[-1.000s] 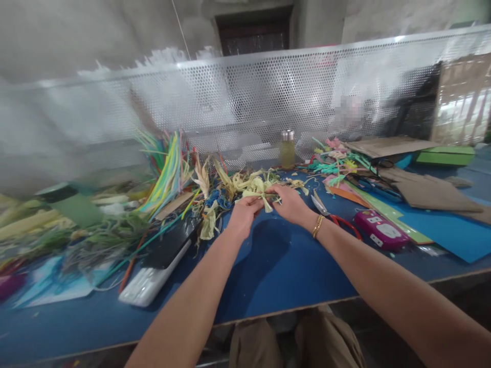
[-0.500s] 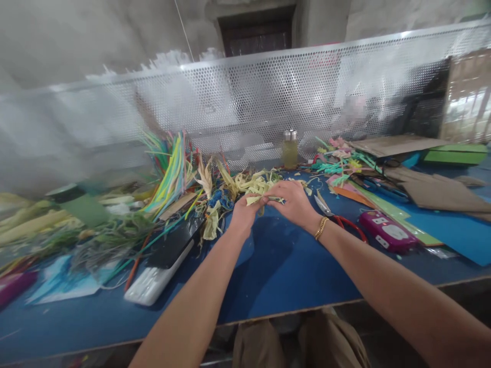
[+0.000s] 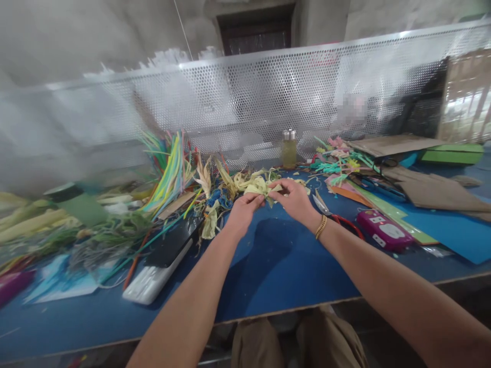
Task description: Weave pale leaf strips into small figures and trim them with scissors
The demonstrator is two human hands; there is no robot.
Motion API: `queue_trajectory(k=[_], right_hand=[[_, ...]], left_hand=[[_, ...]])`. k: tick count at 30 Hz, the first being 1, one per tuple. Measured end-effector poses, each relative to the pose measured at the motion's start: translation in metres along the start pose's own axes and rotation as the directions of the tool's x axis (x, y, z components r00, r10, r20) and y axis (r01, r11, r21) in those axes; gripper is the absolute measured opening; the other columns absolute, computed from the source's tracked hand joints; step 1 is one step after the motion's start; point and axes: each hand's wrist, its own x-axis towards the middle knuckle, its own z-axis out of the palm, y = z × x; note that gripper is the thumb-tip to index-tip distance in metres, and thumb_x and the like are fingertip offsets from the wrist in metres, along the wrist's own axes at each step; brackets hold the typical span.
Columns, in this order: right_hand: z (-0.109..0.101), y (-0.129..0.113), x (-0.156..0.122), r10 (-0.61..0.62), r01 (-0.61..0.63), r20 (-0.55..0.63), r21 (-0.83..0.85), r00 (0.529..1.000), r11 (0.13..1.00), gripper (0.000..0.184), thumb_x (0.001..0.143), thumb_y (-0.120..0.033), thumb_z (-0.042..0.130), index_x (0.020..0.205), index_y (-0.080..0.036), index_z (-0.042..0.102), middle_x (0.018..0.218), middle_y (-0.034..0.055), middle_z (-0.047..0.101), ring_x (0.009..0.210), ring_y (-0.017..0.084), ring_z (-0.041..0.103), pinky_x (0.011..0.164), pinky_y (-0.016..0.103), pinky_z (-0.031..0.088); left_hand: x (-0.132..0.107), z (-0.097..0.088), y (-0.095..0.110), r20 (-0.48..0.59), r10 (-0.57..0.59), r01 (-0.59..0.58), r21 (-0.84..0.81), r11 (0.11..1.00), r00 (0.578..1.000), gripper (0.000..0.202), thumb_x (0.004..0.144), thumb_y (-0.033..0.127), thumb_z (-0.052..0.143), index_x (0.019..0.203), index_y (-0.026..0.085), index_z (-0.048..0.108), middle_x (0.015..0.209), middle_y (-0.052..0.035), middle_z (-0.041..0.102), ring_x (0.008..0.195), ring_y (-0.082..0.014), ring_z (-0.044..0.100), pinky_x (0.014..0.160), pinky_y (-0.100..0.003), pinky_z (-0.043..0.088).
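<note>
Between my two hands is a pale yellow-green corn husk (image 3: 265, 190), folded into a bow-like or petalled shape. My left hand (image 3: 245, 210) pinches its near left side between thumb and fingers. On the right edge, my right hand (image 3: 294, 198) pinches it with thumb and forefinger; a gold bracelet (image 3: 321, 226) circles that wrist. More dried husk strips (image 3: 240, 180) lie just behind the hands. A limp piece of husk (image 3: 210, 221) rests left of my left hand. Scissors with red handles (image 3: 337, 217) lie right of my right wrist.
Coloured pipe cleaners (image 3: 172, 171) stand at the left, behind a black and white device (image 3: 169, 255). A purple device (image 3: 384, 230), paper sheets and cardboard (image 3: 441, 191) occupy the right. A lidded jar (image 3: 289, 148) stands at the back before a perforated metal screen (image 3: 268, 92).
The husk between my hands now shows spread, petal-like folds instead of a flat narrow strip. My right fingers have shifted and curled into a pinch; both hands remain nearly in place.
</note>
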Motion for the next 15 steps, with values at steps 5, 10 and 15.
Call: queue_trajectory(k=[5, 10, 15], right_hand=[[0.0024, 0.0068, 0.0024, 0.178, -0.195, 0.093, 0.238, 0.98, 0.951, 0.024, 0.072, -0.039, 0.07, 0.08, -0.018, 0.061, 0.075, 0.0003, 0.061, 0.07, 0.013, 0.054, 0.068, 0.028, 0.045], [0.0012, 0.0065, 0.003, 0.258, -0.302, 0.17, 0.34, 0.951, 0.891, 0.024, 0.069, -0.035, 0.072, 0.077, -0.018, 0.057, 0.07, -0.0015, 0.059, 0.065, 0.011, 0.054, 0.066, 0.027, 0.045], [-0.0033, 0.0008, 0.0022, 0.211, -0.227, 0.112, 0.151, 0.971, 0.962, 0.039, 0.07, -0.031, 0.073, 0.103, -0.018, 0.059, 0.069, -0.0018, 0.059, 0.064, 0.014, 0.056, 0.064, 0.03, 0.045]], left_hand=[[-0.0016, -0.0015, 0.0011, 0.108, -0.011, 0.009, 0.02, 1.0, 0.994, 0.025, 0.071, 0.042, 0.072, 0.069, 0.018, 0.066, 0.066, 0.0005, 0.058, 0.062, -0.0109, 0.046, 0.064, -0.025, 0.037], [-0.0025, 0.0012, 0.0003, 0.147, -0.062, 0.071, -0.057, 0.996, 0.987, 0.028, 0.068, 0.043, 0.075, 0.076, 0.017, 0.071, 0.072, -0.0017, 0.063, 0.071, -0.0141, 0.053, 0.073, -0.028, 0.041], [-0.0045, 0.0023, 0.002, 0.094, -0.092, 0.093, -0.003, 0.996, 0.991, 0.032, 0.066, 0.048, 0.076, 0.066, 0.017, 0.069, 0.054, 0.0028, 0.049, 0.055, -0.0104, 0.041, 0.06, -0.027, 0.033]])
